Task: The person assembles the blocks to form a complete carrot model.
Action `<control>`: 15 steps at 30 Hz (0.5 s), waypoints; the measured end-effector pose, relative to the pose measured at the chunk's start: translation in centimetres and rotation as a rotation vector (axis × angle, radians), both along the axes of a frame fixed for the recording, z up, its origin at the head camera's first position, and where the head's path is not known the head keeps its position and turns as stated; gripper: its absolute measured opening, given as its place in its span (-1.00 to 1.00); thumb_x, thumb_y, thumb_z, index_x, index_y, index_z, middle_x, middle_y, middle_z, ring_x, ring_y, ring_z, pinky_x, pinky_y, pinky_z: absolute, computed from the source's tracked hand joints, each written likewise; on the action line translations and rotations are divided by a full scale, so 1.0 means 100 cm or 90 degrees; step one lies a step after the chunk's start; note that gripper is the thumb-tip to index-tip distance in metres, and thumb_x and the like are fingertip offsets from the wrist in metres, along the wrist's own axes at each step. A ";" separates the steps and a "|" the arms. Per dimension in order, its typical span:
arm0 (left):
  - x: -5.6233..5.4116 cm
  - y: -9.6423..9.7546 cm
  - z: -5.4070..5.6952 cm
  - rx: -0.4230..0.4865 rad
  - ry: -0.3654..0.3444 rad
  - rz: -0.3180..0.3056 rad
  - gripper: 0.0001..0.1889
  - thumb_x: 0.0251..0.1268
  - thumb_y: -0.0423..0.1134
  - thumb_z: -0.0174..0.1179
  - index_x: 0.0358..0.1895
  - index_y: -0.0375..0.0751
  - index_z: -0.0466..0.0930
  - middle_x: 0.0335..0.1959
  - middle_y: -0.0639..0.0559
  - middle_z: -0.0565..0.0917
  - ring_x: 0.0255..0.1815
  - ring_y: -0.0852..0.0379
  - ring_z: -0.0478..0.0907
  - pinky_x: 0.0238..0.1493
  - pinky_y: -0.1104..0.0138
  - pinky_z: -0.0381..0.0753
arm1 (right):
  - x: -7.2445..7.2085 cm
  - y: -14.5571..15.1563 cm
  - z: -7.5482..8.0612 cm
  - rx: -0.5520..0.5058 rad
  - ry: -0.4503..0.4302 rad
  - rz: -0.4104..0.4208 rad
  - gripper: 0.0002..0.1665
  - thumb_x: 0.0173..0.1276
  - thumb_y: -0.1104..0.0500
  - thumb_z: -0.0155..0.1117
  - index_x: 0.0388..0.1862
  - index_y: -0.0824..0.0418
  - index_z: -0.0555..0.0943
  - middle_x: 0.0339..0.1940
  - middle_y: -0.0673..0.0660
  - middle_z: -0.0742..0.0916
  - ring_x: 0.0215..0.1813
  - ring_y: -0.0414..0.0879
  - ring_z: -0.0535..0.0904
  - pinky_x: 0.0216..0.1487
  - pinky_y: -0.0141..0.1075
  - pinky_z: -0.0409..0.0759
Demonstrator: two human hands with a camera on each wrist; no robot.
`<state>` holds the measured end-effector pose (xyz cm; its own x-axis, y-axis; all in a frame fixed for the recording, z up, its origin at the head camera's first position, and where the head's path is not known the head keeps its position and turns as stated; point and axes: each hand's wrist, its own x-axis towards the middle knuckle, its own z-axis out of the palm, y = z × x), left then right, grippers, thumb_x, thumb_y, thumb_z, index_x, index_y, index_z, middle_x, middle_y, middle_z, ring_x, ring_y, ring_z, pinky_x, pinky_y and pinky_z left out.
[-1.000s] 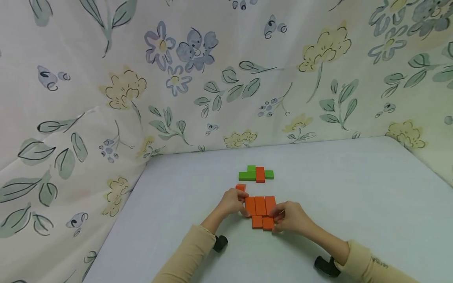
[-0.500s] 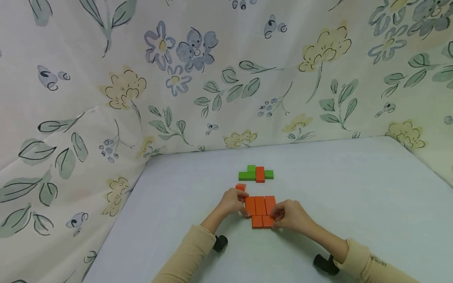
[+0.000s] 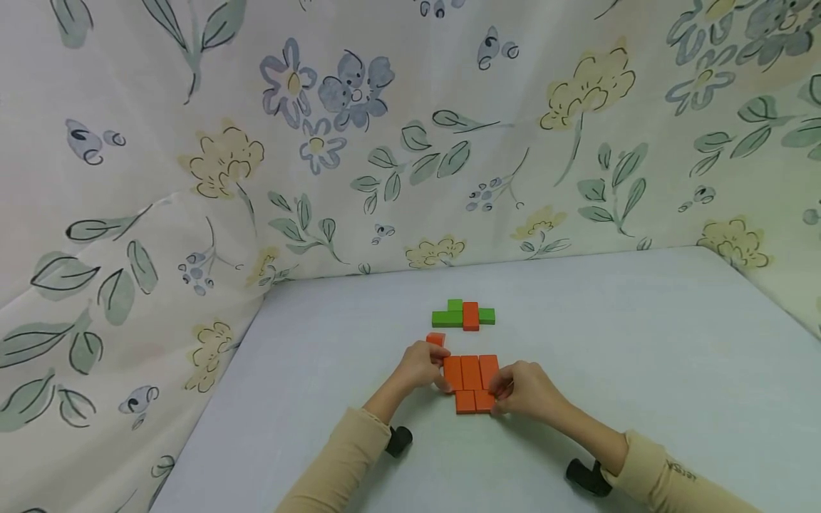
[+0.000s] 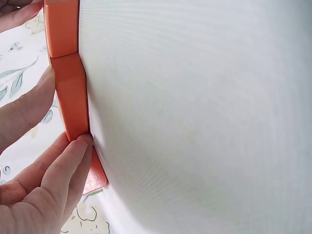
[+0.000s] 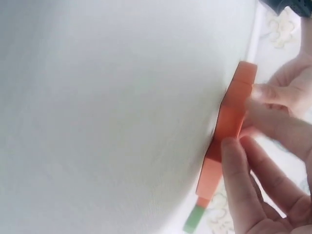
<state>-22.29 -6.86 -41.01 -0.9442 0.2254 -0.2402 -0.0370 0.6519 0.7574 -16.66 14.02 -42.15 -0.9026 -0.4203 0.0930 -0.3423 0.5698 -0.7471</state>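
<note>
Three long orange blocks (image 3: 470, 373) lie upright side by side on the white tabletop. Below them sit two short orange blocks (image 3: 465, 402), edge to edge. My left hand (image 3: 420, 365) grips the leftmost long block (image 4: 73, 97) at its ends, thumb at one and fingertips at the other. With thumb and fingertips, my right hand (image 3: 529, 390) pinches the short block at the lower right (image 3: 484, 401), whose right edge is partly hidden. A separate orange block (image 3: 436, 338) shows just beyond the left fingers.
Farther back, several green blocks (image 3: 447, 318) touch one upright orange block (image 3: 471, 316). The white tabletop (image 3: 641, 342) ends at a floral cloth (image 3: 398, 142) behind and to the left. Black wrist cameras (image 3: 588, 477) hang near both sleeves.
The right short orange block has slid up slightly, so its bottom edge now lines up with its neighbour's. My right hand has moved up with it; the left hand stays put.
</note>
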 end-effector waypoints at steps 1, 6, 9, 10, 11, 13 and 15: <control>0.000 0.000 0.000 0.002 0.000 0.000 -0.43 -0.25 -0.62 0.49 0.02 -0.41 0.65 -0.26 -0.03 0.60 -0.25 0.10 0.41 -0.18 0.30 0.51 | 0.000 0.001 0.002 0.001 -0.005 -0.002 -0.78 -0.09 0.40 0.56 -0.44 0.30 0.69 -0.52 -0.04 0.67 -0.47 -0.22 0.53 -0.42 -0.41 0.55; 0.001 0.000 0.000 0.009 0.002 -0.002 -0.44 -0.24 -0.63 0.48 0.02 -0.41 0.65 -0.23 -0.04 0.61 -0.23 0.10 0.42 -0.15 0.28 0.52 | -0.011 0.004 0.014 0.005 -0.011 -0.038 -0.83 0.01 0.30 0.54 -0.41 0.29 0.71 -0.50 -0.03 0.69 -0.44 -0.18 0.54 -0.39 -0.33 0.53; 0.001 0.000 0.001 0.006 0.003 0.001 -0.44 -0.23 -0.62 0.48 0.02 -0.40 0.65 -0.23 -0.04 0.60 -0.23 0.09 0.42 -0.14 0.27 0.52 | -0.026 0.006 0.020 0.000 -0.011 -0.070 -0.82 0.07 0.29 0.50 -0.36 0.35 0.71 -0.49 0.01 0.70 -0.41 -0.15 0.55 -0.37 -0.29 0.52; 0.001 0.000 0.001 0.007 0.003 0.002 -0.44 -0.24 -0.62 0.48 0.02 -0.40 0.65 -0.23 -0.04 0.60 -0.23 0.09 0.42 -0.14 0.27 0.53 | -0.032 0.006 0.021 -0.004 -0.025 -0.085 -0.80 0.09 0.28 0.49 -0.33 0.37 0.71 -0.49 0.02 0.70 -0.41 -0.13 0.55 -0.37 -0.28 0.52; 0.002 0.000 0.001 0.007 0.002 0.003 -0.43 -0.24 -0.62 0.48 0.02 -0.40 0.65 -0.23 -0.04 0.61 -0.23 0.10 0.42 -0.13 0.27 0.53 | -0.038 0.006 0.021 -0.014 -0.044 -0.099 -0.78 0.11 0.28 0.48 -0.29 0.39 0.70 -0.48 0.03 0.70 -0.41 -0.11 0.56 -0.36 -0.28 0.53; 0.002 0.000 0.001 0.008 0.001 0.005 -0.44 -0.24 -0.63 0.48 0.02 -0.40 0.65 -0.22 -0.04 0.61 -0.22 0.10 0.43 -0.11 0.26 0.54 | -0.051 0.006 0.019 -0.033 -0.094 -0.131 -0.73 0.15 0.27 0.45 -0.20 0.43 0.69 -0.46 0.05 0.72 -0.38 -0.08 0.59 -0.32 -0.27 0.57; 0.002 -0.001 0.000 0.011 0.002 0.006 -0.44 -0.24 -0.63 0.48 0.02 -0.40 0.65 -0.21 -0.05 0.62 -0.22 0.10 0.45 -0.10 0.25 0.55 | -0.063 0.005 0.017 -0.049 -0.146 -0.164 -0.69 0.21 0.26 0.42 -0.12 0.44 0.67 -0.41 0.09 0.73 -0.35 -0.06 0.61 -0.27 -0.26 0.60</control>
